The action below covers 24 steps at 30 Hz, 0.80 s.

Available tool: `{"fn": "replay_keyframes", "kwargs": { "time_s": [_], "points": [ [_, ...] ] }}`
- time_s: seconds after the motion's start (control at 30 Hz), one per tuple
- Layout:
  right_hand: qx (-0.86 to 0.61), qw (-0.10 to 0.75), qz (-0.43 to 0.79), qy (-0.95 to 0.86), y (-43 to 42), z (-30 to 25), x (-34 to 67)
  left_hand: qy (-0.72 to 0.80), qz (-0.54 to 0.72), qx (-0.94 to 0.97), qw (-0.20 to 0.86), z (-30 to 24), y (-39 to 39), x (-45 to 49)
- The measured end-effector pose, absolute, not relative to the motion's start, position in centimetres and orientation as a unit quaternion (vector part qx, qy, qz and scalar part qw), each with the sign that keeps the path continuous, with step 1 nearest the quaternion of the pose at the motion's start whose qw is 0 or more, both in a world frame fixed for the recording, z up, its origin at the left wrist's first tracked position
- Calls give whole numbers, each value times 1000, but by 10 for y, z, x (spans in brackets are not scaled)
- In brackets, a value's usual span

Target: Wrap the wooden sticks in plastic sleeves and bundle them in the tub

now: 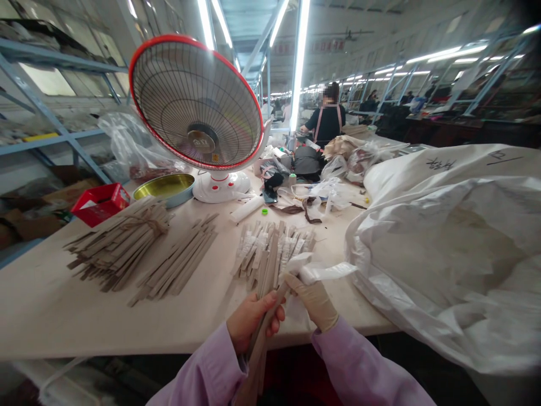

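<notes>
Gray strips (pixel 258 358) were gripped across the table's (pixel 203 324) near edge and aimed toward twelve o'clock. From left to right of them, a red box (pixel 101 203) was set at ten o'clock, behind a tied bundle (pixel 114 248) whose pieces were bound together, likely against scattering. Beside it, loose strips (pixel 177 259) were laid roughly parallel, perhaps for easy picking up. At eleven o'clock, reach toward the back was blocked by a red-rimmed fan heater (pixel 198 101). The held strips were clasped by the bare left hand (pixel 252 322), its fingers curled closed round them, presumably to keep them together. At twelve o'clock, white-wrapped strips (pixel 253 242) were partly hidden by them. At one o'clock, white film (pixel 332 272) was pinched by the gloved right hand (pixel 316 300), its fingertips nearly closed, seemingly to keep it against the strips; whether a strip was also caught could not be told. Farther back, plastic bags (pixel 359 160) were heaped. Toward two o'clock, elbow room was narrowed by a large white sack (pixel 443 242).
</notes>
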State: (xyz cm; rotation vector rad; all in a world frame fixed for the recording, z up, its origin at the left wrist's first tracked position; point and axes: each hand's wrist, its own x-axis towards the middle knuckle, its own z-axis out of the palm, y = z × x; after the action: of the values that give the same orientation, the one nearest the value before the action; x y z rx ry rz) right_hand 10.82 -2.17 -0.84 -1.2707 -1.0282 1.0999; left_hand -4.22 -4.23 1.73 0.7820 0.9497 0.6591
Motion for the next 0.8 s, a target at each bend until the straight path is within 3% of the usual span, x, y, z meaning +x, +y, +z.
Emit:
{"fn": "replay_keyframes", "kwargs": {
  "time_s": [0.07,0.23,0.4,0.57,0.7,0.8],
  "points": [
    [-534,529,513,-414,-21,-9,113,444,286,364,767,15,-44,-47],
    [-514,609,487,-358,-20,6,127,474,227,426,736,10,-53,-64],
    [-455,518,609,-393,-28,9,107,493,303,458,675,15,-55,-70],
    [-426,653,557,-285,-26,9,99,485,323,448,678,20,-57,-68],
    [-416,582,632,-298,-30,4,88,498,344,451,656,17,-56,-70],
    [-382,638,627,-231,-24,5,88,507,296,463,664,11,-58,-76]
  ]
}}
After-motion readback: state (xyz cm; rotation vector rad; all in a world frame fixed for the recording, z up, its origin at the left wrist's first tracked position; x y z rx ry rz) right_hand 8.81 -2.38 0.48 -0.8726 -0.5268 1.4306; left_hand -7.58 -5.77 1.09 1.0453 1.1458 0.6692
